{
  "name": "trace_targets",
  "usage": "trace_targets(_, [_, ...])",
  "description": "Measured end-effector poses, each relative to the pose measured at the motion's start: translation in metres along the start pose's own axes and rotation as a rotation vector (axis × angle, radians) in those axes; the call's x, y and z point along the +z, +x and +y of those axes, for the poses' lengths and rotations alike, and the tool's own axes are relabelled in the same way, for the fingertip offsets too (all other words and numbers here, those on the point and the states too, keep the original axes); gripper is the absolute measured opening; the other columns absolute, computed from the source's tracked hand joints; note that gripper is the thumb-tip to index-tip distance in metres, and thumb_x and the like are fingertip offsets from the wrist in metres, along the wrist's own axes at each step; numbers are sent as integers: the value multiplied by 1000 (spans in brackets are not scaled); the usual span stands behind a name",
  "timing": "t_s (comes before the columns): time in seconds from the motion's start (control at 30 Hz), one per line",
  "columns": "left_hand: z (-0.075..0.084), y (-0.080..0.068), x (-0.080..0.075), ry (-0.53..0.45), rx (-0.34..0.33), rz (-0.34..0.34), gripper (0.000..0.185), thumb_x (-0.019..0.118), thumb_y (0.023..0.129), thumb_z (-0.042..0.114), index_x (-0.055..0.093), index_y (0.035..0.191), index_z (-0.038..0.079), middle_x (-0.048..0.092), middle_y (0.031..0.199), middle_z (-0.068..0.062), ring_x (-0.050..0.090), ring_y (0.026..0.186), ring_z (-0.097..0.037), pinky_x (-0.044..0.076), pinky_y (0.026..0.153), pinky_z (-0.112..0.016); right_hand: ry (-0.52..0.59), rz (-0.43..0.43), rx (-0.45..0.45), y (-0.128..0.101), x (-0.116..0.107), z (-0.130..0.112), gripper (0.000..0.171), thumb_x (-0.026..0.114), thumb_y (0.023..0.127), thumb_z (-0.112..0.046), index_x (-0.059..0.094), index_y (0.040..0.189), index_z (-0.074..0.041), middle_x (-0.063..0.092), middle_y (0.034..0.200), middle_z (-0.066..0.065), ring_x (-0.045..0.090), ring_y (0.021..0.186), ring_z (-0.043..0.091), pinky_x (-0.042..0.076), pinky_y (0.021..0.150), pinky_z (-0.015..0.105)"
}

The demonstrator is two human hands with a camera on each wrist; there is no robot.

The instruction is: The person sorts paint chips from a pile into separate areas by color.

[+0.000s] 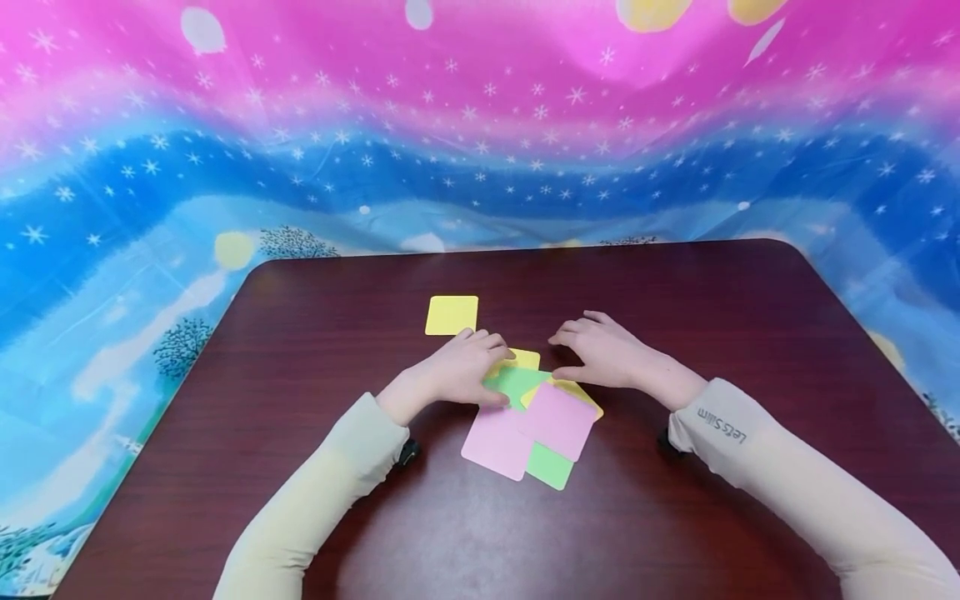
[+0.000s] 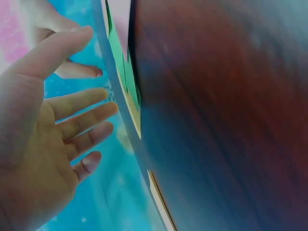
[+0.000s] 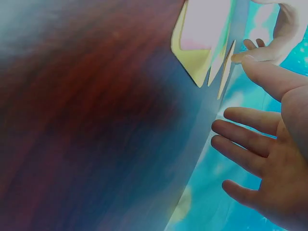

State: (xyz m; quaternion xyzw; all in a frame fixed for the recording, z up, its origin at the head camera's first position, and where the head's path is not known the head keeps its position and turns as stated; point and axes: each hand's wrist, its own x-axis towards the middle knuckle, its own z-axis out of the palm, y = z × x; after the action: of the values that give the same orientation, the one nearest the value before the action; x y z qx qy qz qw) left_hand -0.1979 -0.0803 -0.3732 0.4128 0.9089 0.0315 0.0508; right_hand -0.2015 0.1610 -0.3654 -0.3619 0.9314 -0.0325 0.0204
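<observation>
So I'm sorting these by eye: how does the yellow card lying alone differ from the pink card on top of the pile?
The lone yellow card lies apart on the table, touching no other card; the top pink card overlaps others in the pile. The yellow card sits square to the table edge, the pink one is turned at an angle. The yellow card lies beyond the left hand, the pink nearer the person. Both are flat squares with rounded corners, seemingly similar in size.

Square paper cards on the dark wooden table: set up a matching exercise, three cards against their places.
Cards:
1. lone yellow square card
2. top pink square card
3. lower green square card

Places:
A. sticks out at the near edge of the pile
B. lies apart, beyond the left hand
C. lies uppermost, just before the right hand

Pairs: 1-B, 2-C, 3-A
</observation>
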Motion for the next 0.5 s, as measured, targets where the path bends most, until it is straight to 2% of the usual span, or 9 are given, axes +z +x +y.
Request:
trace_targets(0.27, [18, 2, 3, 11, 39, -6, 68, 64, 71, 57, 54, 124, 16, 53, 115, 3, 44, 105, -14, 33, 88, -33, 5, 48, -3, -20, 2, -2, 50, 66, 77, -46, 65, 111, -9, 61, 104, 4, 56, 101, 20, 33, 98, 49])
trace_targets(0.5, [28, 4, 5, -1, 81, -36, 70, 65, 71, 55, 51, 127, 17, 51, 122, 4, 44, 112, -14, 31, 93, -32, 9, 76, -1, -35, 5, -9, 50, 67, 75, -47, 65, 109, -10, 60, 101, 1, 55, 97, 18, 36, 94, 47])
